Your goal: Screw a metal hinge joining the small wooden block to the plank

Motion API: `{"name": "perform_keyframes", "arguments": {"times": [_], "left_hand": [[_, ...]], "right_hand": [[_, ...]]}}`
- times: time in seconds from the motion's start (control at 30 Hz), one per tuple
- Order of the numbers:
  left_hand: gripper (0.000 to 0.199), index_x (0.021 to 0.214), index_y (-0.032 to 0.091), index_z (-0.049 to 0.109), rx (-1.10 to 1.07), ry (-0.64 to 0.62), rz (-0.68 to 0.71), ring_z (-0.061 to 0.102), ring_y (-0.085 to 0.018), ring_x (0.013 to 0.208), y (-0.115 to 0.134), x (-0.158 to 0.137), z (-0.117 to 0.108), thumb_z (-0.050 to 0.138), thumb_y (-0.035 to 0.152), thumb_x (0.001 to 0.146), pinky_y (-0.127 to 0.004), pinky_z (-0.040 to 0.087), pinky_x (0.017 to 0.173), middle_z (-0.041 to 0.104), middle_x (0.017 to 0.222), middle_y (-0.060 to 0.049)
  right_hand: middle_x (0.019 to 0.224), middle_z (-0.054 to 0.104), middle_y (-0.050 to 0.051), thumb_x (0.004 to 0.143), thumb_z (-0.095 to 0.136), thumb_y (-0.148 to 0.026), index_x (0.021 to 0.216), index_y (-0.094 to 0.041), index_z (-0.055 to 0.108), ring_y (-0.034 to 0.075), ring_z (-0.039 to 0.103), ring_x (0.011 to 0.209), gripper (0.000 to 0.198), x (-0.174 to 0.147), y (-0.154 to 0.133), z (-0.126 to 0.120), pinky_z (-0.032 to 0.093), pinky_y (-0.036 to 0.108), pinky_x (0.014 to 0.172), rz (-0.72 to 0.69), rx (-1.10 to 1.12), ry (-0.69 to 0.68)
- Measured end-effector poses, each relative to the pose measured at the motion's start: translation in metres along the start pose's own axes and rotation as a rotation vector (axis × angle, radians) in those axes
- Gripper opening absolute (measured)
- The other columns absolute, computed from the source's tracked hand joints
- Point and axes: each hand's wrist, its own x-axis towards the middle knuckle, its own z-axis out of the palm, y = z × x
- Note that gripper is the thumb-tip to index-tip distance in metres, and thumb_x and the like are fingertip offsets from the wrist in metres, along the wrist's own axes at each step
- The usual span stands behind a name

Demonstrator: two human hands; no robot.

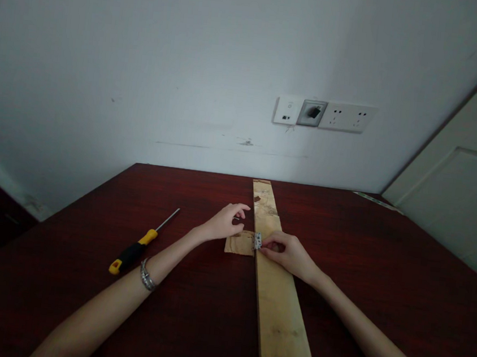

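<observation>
A long pale wooden board (282, 308) runs away from me across the dark red table. Against its left edge lies a short wooden piece (238, 244). Where the two meet sits a small silver metal hinge (258, 241), pinched at its right side between the thumb and fingers of my right hand (284, 248). My left hand (226, 221) hovers by the short piece, thumb and fingers apart; a tiny glint shows at its fingers, too small to name. To the left lies a screwdriver (137, 249) with a black and yellow handle, its shaft pointing away from me.
The table (189, 321) reaches back to a white wall (190, 71). Wall sockets (342, 117) with a black plug are above its back edge. A thin flat strip (376, 201) lies at the back right corner, near a white panelled door (469, 174).
</observation>
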Motion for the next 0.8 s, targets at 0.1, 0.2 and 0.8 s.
{"name": "perform_keyframes", "arguments": {"times": [0.1,0.2,0.8], "left_hand": [[0.033,0.099,0.016,0.06,0.124,0.047,-0.017,0.055,-0.017,0.085,-0.012,0.003,-0.005,0.054,0.007,0.068,-0.032,0.046,0.08,0.06,0.091,-0.005],[0.024,0.087,0.015,0.065,0.248,0.033,0.002,0.055,-0.018,0.084,-0.024,0.005,-0.014,0.052,0.007,0.069,-0.033,0.045,0.081,0.061,0.088,-0.005],[0.02,0.092,0.016,0.068,0.4,-0.035,-0.015,0.055,-0.02,0.09,-0.054,0.012,-0.016,0.057,0.026,0.078,-0.03,0.042,0.084,0.063,0.091,-0.008]], "right_hand": [[0.07,0.061,0.001,0.074,0.063,-0.031,0.077,-0.019,0.069,0.012,0.05,0.059,0.014,-0.001,0.002,-0.003,0.04,0.024,0.054,0.034,0.044,-0.001],[0.076,0.064,0.003,0.076,0.06,-0.034,0.077,-0.018,0.068,0.014,0.055,0.066,0.018,0.0,0.004,-0.005,0.043,0.025,0.059,0.077,0.15,-0.001],[0.075,0.066,0.004,0.075,0.058,-0.038,0.075,-0.015,0.067,0.015,0.056,0.065,0.024,0.002,0.005,-0.006,0.043,0.026,0.06,0.199,0.212,0.028]]}}
